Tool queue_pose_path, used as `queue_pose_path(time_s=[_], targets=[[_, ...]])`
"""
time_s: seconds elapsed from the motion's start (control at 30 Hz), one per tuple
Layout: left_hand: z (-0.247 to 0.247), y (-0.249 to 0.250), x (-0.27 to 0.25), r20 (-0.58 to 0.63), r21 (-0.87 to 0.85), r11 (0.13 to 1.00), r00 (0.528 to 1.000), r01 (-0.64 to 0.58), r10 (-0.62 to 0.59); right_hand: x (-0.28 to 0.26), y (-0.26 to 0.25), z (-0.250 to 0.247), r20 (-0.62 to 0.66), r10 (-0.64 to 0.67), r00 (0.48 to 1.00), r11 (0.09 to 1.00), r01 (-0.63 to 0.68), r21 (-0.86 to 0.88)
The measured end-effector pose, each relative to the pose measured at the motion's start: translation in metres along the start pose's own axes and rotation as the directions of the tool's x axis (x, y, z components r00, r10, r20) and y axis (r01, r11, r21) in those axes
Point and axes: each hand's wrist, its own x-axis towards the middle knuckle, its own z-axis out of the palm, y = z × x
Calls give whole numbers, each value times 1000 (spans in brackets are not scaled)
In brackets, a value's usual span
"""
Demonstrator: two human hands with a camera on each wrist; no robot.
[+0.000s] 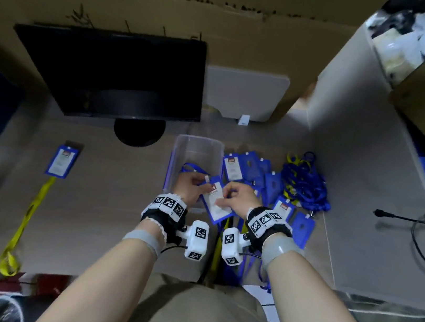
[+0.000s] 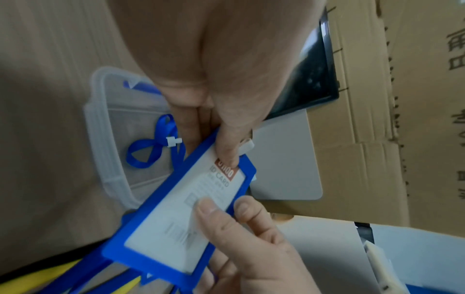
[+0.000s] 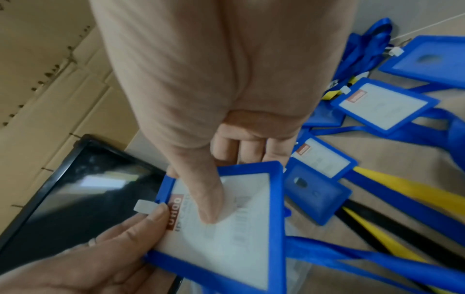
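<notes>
A blue ID badge holder point(image 1: 214, 202) with a white card inside is held between both hands above the table's near edge. My left hand point(image 1: 198, 186) pinches its top end by the white clip tab point(image 2: 247, 146), thumb on the card's red label. My right hand point(image 1: 228, 197) grips the holder's side, thumb pressed flat on the clear window point(image 3: 226, 218) and fingers curled behind. In the left wrist view the holder point(image 2: 181, 208) slants over a clear plastic box point(image 2: 113, 129). A blue lanyard point(image 2: 151, 147) lies in that box.
Several blue badge holders point(image 1: 253, 172) and a tangle of blue and yellow lanyards point(image 1: 304, 183) lie to the right of the box point(image 1: 198, 147). One badge on a yellow lanyard point(image 1: 63, 157) lies far left. A black monitor point(image 1: 114, 74) stands behind. Cardboard walls surround the table.
</notes>
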Motion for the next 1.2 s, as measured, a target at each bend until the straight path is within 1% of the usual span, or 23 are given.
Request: queue_pose_path(time_s=[0.1, 0.17, 0.23, 0.3, 0.33, 0.43, 0.53, 0.57, 0.63, 0.73, 0.77, 0.83, 0.93, 1.03, 1.1, 1.2], targets=[[-26, -4, -9, -66, 8, 1000, 998, -17, 17, 0, -14, 24, -51, -18, 999, 996, 14, -83], [-39, -6, -15, -83, -31, 999, 996, -23, 21, -3, -22, 34, -66, -8, 998, 997, 3, -76], [-47, -9, -17, -50, -80, 996, 998, -38, 34, -10, -33, 44, 8, 17, 1000, 1000, -17, -6], [-53, -9, -22, 4, -138, 989, 999, -45, 46, -14, -40, 53, 69, 51, 996, 998, -50, -30], [-55, -9, -23, 27, -167, 985, 999, -36, 41, -15, -42, 57, 66, 55, 996, 997, -52, -50], [-61, -6, -22, 79, -231, 973, 997, 16, 3, -18, -43, 67, -15, 67, 998, 998, -67, -10], [-66, -3, -23, 111, -312, 947, 993, 77, -44, -21, -45, 71, -97, 45, 994, 999, -43, 25], [-67, -4, -22, 128, -341, 937, 991, 79, -37, -20, -45, 72, -126, 39, 991, 999, -37, 23], [-73, -7, -21, 126, -346, 937, 992, 43, 1, -18, -46, 74, -154, 40, 987, 999, -36, 27], [-83, -10, -16, 37, -332, 943, 999, -24, 38, -16, -47, 78, -161, 61, 985, 997, -52, 57], [-87, -11, -13, 25, -326, 945, 999, -37, 48, -16, -47, 79, -163, 62, 985, 996, -52, 67], [-91, -10, -12, 13, -300, 952, 998, -57, 64, -16, -48, 80, -173, 55, 983, 997, -45, 63], [-96, -8, -10, -5, -323, 944, 997, -69, 71, -16, -50, 77, -163, 45, 986, 998, -39, 39], [-98, -4, -9, 24, -353, 935, 998, -48, 60, -19, -51, 68, -140, 64, 988, 997, -57, 50], [-94, -2, -6, 22, -293, 953, 997, -70, 81, -22, -52, 67, -151, 57, 987, 998, -54, 23], [-88, 5, -6, 42, -207, 972, 991, -113, 124, -21, -50, 71, -224, 18, 974, 998, -29, -48]])
